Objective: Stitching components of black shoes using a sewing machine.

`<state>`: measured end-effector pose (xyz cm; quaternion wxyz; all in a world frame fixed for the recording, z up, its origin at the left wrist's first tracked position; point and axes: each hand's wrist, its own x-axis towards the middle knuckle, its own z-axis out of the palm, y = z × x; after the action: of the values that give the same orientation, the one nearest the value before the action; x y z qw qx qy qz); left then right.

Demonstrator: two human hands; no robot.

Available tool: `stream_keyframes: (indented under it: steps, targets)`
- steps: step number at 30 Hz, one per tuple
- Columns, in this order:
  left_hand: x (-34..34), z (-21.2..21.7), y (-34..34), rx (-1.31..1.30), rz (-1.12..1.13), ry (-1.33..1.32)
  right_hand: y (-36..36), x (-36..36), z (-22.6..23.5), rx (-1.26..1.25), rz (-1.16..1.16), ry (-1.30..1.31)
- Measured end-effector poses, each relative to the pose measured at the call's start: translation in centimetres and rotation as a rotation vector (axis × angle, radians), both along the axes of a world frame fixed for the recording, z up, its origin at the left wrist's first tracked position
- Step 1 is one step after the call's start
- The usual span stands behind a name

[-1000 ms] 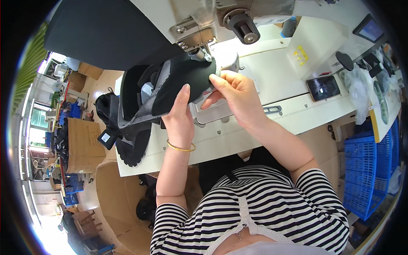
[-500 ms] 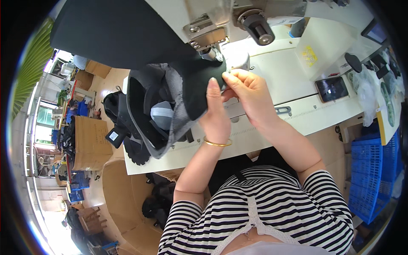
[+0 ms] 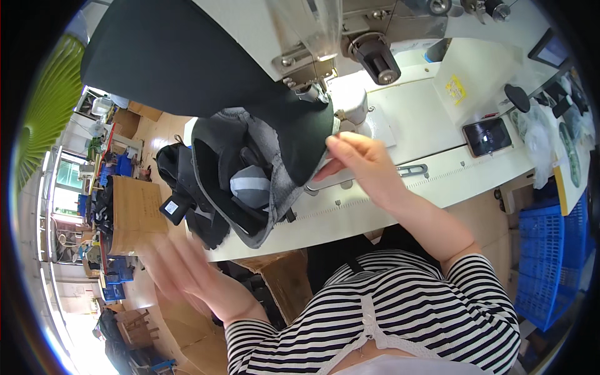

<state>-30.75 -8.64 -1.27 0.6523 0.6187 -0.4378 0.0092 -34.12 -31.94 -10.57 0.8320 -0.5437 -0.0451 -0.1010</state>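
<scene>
A large black fabric piece (image 3: 169, 59) is draped over the near side of a sewing machine (image 3: 369, 25). Its narrow end runs under the machine's presser foot (image 3: 314, 92), beside a white post (image 3: 350, 105). My right hand (image 3: 365, 165) pinches the edge of this fabric between thumb and fingers, just in front of the foot. Off the table's left end, my left hand (image 3: 178, 272) is smeared by motion, its fingers stretched out and nothing visible in them. Joined to or lying against the fabric is a black bag-like piece (image 3: 234, 187) with grey lining and a pale patch inside.
The white table (image 3: 375, 203) carries a ruler strip along its front. A phone (image 3: 487, 136) and clear plastic bags (image 3: 534, 147) lie at the right. Blue crates (image 3: 550, 262) stand at lower right. Cardboard boxes (image 3: 137, 212) and a green fan-like object (image 3: 50, 112) are at left.
My left hand has let go of the fabric and swung down and left, past the table end. My right hand has come slightly nearer, still pinching the edge.
</scene>
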Motion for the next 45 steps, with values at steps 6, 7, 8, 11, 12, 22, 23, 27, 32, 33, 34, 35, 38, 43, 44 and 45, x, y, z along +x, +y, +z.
stream_keyframes:
  steps: [6,7,8,11,12,22,23,27,32,33,34,35,38,43,44,45]
  targets:
    - [13.9,-1.8,0.5,-0.047,0.414,0.522,2.5,-0.4,0.0,0.269,0.142,-0.005]
    - [14.6,-2.5,0.8,0.08,0.329,0.693,2.5,-0.6,0.1,0.256,0.13,0.028]
    - [14.6,-3.0,1.2,0.029,0.347,0.719,2.5,-0.7,0.2,0.256,0.115,0.028]
    - [13.6,-3.1,2.3,0.033,0.107,0.531,2.0,-0.8,0.3,0.26,0.1,0.026]
    - [13.2,-2.8,2.5,0.018,0.122,0.53,1.9,-0.8,0.2,0.271,0.113,0.023]
    - [10.5,-1.8,1.7,0.066,0.5,0.454,1.4,-0.5,-0.2,0.261,0.064,0.065]
    - [10.3,-1.9,1.6,0.054,0.494,0.422,1.3,-0.4,-0.3,0.216,0.039,0.061]
    - [9.6,-1.7,1.2,0.009,0.522,0.511,1.3,-0.5,-0.4,0.09,-0.02,0.066]
    - [8.3,-1.3,0.4,-0.024,0.531,0.495,1.4,-1.3,-0.4,-0.002,-0.047,0.015]
    - [7.9,-1.3,0.3,-0.024,0.516,0.496,1.4,-1.3,-0.5,-0.042,-0.055,0.015]
    - [7.5,-1.2,0.1,-0.051,0.551,0.49,1.4,-1.3,-0.5,-0.038,-0.056,0.014]
    - [7.1,-1.3,-0.1,-0.077,0.59,0.48,1.3,-1.1,-0.5,-0.021,-0.077,0.018]
    - [6.2,-1.2,-0.4,-0.061,0.701,0.434,0.9,-0.7,-0.5,-0.037,-0.112,0.031]
    - [6.2,-1.1,-0.4,-0.049,0.685,0.395,0.4,0.2,-0.3,-0.027,-0.155,0.06]
    - [6.5,-1.1,-0.3,-0.063,0.688,0.423,0.3,0.2,-0.3,-0.015,-0.134,0.063]
    - [6.6,-1.2,-0.2,-0.055,0.622,0.382,0.3,0.2,-0.2,0.0,-0.117,0.053]
